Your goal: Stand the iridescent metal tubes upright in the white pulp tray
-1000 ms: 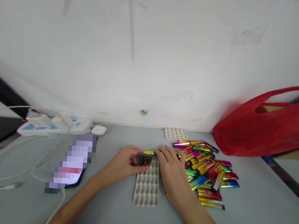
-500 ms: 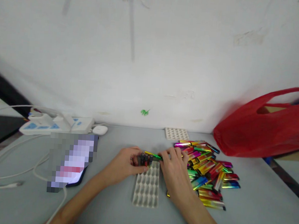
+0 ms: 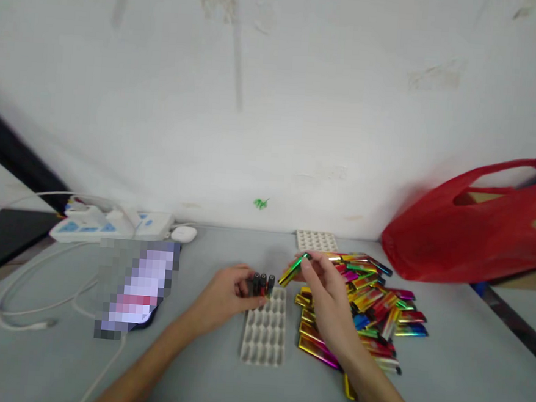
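My left hand (image 3: 230, 291) is closed around a few black-topped lighters (image 3: 263, 282), held upright over the far end of a pale tray with rows of pockets (image 3: 264, 335). The part of them below my fingers is hidden. To the right, my right hand (image 3: 328, 291) grips a shiny green and gold lighter (image 3: 294, 269), tilted, between thumb and fingers. It is raised above the near left side of a pile of metallic coloured lighters (image 3: 371, 294). The tray's visible pockets hold nothing.
A second pale tray (image 3: 316, 240) lies by the wall. At the right stands a red bag (image 3: 467, 233). On the left are a phone with a blurred screen (image 3: 143, 284), a white power strip (image 3: 110, 223), a small white case (image 3: 183, 234) and loose white cables (image 3: 20, 324).
My right hand has drawn back from my left hand and turned, lifting the green and gold lighter to the right. More of the pile's left side shows. My left hand has hardly moved.
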{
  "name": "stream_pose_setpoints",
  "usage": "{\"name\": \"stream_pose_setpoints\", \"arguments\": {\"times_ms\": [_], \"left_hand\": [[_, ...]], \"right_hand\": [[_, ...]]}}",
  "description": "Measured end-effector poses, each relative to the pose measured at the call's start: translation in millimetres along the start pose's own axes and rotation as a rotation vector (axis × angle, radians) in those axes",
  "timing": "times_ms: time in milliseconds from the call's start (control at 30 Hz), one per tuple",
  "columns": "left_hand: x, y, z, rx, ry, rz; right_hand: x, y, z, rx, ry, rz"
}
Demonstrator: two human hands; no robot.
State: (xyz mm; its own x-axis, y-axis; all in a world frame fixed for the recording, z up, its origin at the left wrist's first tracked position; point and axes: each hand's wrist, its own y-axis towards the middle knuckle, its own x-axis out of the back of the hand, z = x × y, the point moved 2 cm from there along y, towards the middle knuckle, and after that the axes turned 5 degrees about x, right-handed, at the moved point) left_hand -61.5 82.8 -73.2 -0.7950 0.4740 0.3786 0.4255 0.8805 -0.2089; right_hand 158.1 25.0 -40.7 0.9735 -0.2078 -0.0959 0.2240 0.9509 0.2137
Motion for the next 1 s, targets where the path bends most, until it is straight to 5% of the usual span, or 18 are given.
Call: {"name": "stream_pose_setpoints", "arguments": {"times_ms": [167, 300, 533, 733, 1000], "left_hand": [[0.0, -1.1, 0.1, -0.022, 0.024, -0.037], [0.1, -1.9, -2.1, -0.028, 0.029, -0.044], [0.8, -2.5, -4.0, -0.028, -0.002, -0.021], [0.3, -3.5, -4.4, -0.048, 0.038, -0.048], [-0.8, -1.2, 3.8, -0.075, 0.045, -0.072]], "right_hand": [[-9.6, -4.1, 4.6, -0.31, 0.414, 0.029], [-15.4, -10.6, 10.3, -0.495, 0.449, 0.11], [-20.3, -15.0, 7.0, -0.454, 0.439, 0.15], [-20.2, -14.2, 2.2, -0.687, 0.612, 0.327], [-26.0, -17.0, 7.6, -0.448, 0.507, 0.213]]}}
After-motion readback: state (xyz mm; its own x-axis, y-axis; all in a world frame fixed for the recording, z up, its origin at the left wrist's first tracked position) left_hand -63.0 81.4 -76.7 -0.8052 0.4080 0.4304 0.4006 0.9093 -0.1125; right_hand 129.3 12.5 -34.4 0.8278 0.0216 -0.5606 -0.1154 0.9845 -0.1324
